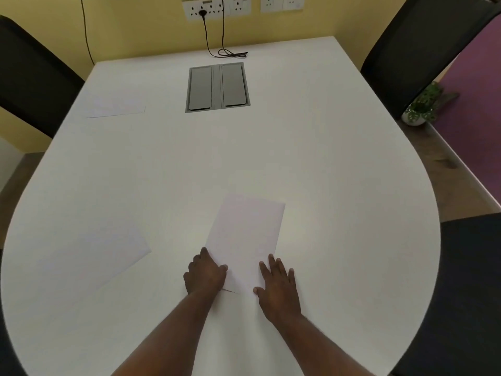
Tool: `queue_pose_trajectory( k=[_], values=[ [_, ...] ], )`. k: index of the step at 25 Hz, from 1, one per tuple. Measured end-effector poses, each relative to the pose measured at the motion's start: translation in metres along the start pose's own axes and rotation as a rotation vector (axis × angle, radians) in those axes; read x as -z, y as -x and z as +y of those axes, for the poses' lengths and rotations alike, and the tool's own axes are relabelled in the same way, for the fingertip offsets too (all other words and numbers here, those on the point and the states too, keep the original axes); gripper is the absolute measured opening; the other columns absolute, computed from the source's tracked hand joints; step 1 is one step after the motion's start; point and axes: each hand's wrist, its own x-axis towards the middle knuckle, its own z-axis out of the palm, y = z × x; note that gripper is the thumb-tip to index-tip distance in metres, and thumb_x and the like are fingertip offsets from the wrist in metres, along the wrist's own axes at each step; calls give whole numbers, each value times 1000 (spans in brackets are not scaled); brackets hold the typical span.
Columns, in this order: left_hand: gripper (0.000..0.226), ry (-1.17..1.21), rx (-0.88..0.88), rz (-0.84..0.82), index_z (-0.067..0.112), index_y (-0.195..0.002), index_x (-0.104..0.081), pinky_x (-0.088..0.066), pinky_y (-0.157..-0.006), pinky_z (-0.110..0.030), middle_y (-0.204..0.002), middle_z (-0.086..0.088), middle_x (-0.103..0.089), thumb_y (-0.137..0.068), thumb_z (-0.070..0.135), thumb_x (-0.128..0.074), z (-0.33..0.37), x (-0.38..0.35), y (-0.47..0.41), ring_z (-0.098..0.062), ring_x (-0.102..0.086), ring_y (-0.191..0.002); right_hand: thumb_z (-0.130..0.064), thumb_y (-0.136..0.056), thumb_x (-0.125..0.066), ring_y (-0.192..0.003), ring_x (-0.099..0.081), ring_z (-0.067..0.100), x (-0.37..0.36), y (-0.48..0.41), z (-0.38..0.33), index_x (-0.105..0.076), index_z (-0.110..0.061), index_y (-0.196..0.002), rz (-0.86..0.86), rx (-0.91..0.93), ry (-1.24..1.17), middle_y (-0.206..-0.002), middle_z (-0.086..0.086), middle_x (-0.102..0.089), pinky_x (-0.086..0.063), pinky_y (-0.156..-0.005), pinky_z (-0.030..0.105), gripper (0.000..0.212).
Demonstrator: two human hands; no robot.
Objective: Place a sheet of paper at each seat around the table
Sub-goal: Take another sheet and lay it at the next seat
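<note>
A grey cable hatch (217,87) with two closed flaps is set into the far half of the tabletop. Behind it, a black cable (214,47) runs from a wall socket panel (203,9) and coils on the surface. A small potted plant (421,108) stands on a ledge (444,156) at right.

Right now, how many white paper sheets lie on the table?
3: one white paper sheet under both hands, one near left, one far left. Others may be stacked.
</note>
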Motion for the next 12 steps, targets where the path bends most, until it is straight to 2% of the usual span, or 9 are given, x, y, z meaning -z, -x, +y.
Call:
queue_pose_trajectory(
  k=[3, 6, 12],
  values=[
    [58, 22, 57, 20, 14, -130, -48, -41, -97, -44, -128, -9, -57, -84, 47, -63, 2, 1, 3, -31, -56, -120, -35, -97, -50, -154, 5, 20, -1, 1, 4, -17, -26, -158, 1, 33, -2, -168, -1, 3, 6, -122, 45, 70],
    [54, 78, 154, 27, 13, -127, -52, -40, -98, -44, -127, -8, -59, -86, 47, -62, 1, 1, 6, -31, -58, -118, -26, -94, -51, -154, 5, 19, -1, 0, 6, -18, -27, -158, -6, 57, 21, -168, -3, 2, 9, -121, 45, 72],
    [47, 288, 281, -51, 9, -120, -64, -43, -100, -45, -123, -12, -65, -93, 46, -55, -13, -5, 12, -35, -59, -114, -15, -77, -52, -154, 5, 15, 5, 3, 9, -19, -28, -158, -59, 45, 47, -167, -6, 2, 9, -123, 46, 89]
  ],
)
